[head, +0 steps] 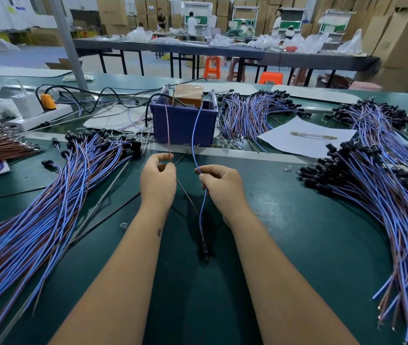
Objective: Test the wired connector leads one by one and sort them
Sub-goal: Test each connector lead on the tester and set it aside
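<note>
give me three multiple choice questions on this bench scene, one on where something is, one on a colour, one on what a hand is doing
1. Where does the pen lie?
A. in the blue bin
B. on the white sheet of paper
C. on the power strip

2. What colour is the wire pinched by the right hand?
A. green
B. yellow
C. blue

3. What is the left hand doing?
A. pinching the brown wire
B. lying flat on the mat
C. holding the pen

Answers: 1 B, the pen rests on the paper right of the blue bin. 2 C, a blue wire rises from those fingers toward the bin. 3 A, thumb and finger close on the brown wire.
</note>
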